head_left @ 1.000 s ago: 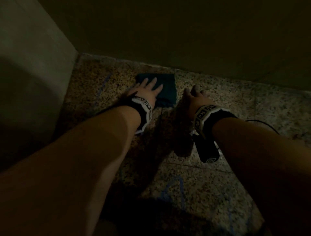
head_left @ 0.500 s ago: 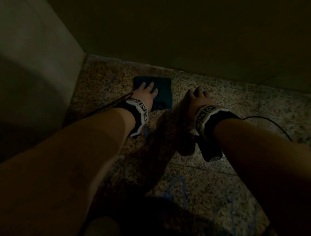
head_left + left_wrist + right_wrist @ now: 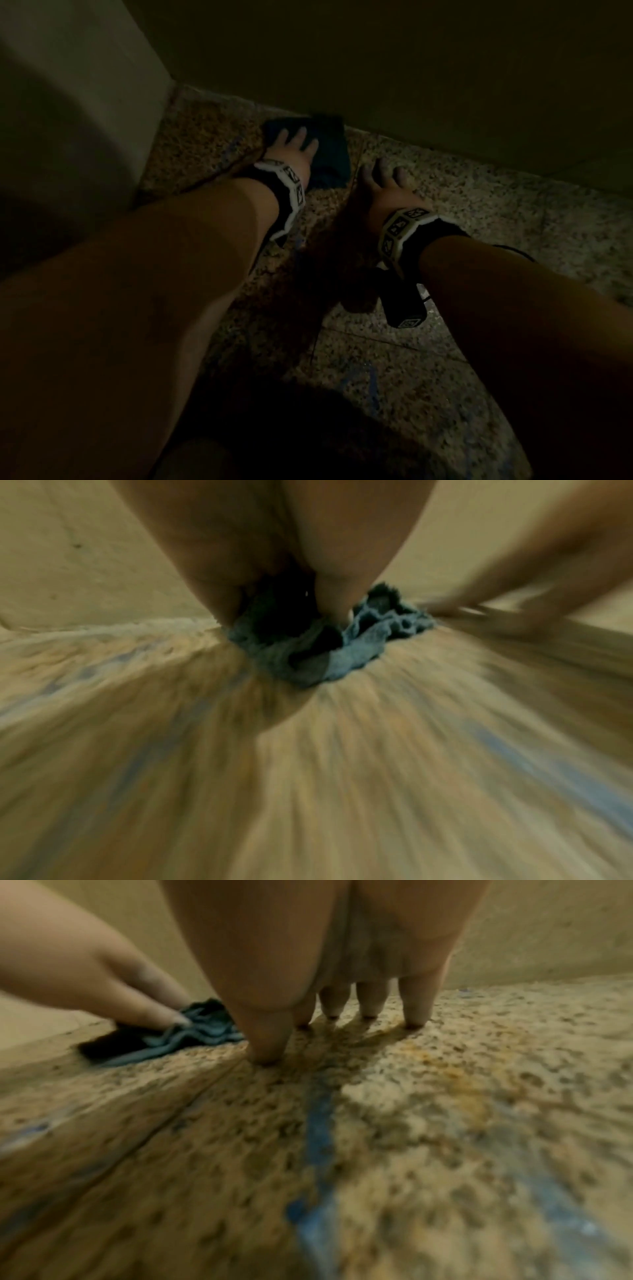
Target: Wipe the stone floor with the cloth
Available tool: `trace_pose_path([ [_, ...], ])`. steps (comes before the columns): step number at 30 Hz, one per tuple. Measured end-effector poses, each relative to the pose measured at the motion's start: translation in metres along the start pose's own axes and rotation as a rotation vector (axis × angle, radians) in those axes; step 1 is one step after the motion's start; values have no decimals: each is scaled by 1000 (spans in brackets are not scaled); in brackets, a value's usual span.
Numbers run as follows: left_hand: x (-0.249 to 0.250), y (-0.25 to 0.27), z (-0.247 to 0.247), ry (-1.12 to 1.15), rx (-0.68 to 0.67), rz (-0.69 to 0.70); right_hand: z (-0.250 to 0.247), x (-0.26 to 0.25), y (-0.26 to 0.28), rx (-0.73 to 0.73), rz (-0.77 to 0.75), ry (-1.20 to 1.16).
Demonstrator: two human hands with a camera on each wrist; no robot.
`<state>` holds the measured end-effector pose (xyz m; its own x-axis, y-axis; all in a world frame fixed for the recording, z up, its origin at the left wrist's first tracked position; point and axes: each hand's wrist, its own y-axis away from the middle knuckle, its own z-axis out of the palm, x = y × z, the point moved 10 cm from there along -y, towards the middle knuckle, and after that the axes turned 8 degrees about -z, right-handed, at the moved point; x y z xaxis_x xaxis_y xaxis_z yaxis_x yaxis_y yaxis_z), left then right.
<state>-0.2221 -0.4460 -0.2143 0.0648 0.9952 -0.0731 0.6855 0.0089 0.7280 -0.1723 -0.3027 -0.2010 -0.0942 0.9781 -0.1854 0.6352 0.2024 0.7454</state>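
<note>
A dark teal cloth (image 3: 329, 150) lies on the speckled stone floor (image 3: 479, 219), pushed up against the foot of the back wall. My left hand (image 3: 291, 150) lies flat on it with straight fingers, pressing it down. From the left wrist the cloth (image 3: 359, 642) looks bunched under the fingers. My right hand (image 3: 383, 185) rests to the right of the cloth, its straight fingertips (image 3: 267, 1053) planted on bare floor and holding nothing. The cloth (image 3: 202, 1034) also shows at the left of the right wrist view.
Two walls meet in a corner at the upper left (image 3: 171, 89). Blue streaks (image 3: 318, 1123) mark the floor in front of my right hand and nearer to me (image 3: 363, 380). A tile joint (image 3: 376, 339) crosses the floor. Dim light leaves the near floor in shadow.
My left hand has pushed the cloth away from me, up to the foot of the back wall. My right hand has stayed planted on the floor beside it.
</note>
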Motion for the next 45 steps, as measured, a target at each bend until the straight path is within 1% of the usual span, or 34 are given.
trace_pose_path([
  [3,-2,-9,-8,-6,5,4,0,3,-1,-12,5,-11],
  [6,-2,-4,-6,-5,39,2,0,3,0,-21,6,5],
  [11,-9,14,15,-46,65,19,0,2,-2,-28,37,-1],
  [12,-13,18,23,-52,61,16,0,2,-2,-18,45,-9],
  [14,-20,25,38,-55,49,15,-8,-2,-3,45,44,-27],
  [16,-26,29,49,-41,41,18,-17,-12,-5,128,9,-22],
  [17,-28,31,52,-29,37,22,-18,-17,-6,142,-5,-19],
  [22,-31,35,49,-3,41,34,4,-24,-10,29,-11,-27],
  [25,-31,31,44,4,46,12,6,-24,-8,28,-20,-28],
  [28,-35,21,27,21,44,-32,5,-25,-13,23,-13,-21],
  [32,-38,3,-1,82,12,-115,10,-24,-15,30,-18,2],
  [34,-39,-3,-6,92,-3,-144,10,-24,-14,36,-27,6],
  [37,-39,-6,-4,92,-12,-135,10,-23,-14,25,-40,-7],
  [41,-46,5,12,78,-7,-101,9,-22,-16,13,-18,-15],
  [43,-53,14,22,60,25,-105,8,-23,-16,-7,2,6],
  [45,-59,21,33,55,24,-107,5,-25,-15,0,15,59],
])
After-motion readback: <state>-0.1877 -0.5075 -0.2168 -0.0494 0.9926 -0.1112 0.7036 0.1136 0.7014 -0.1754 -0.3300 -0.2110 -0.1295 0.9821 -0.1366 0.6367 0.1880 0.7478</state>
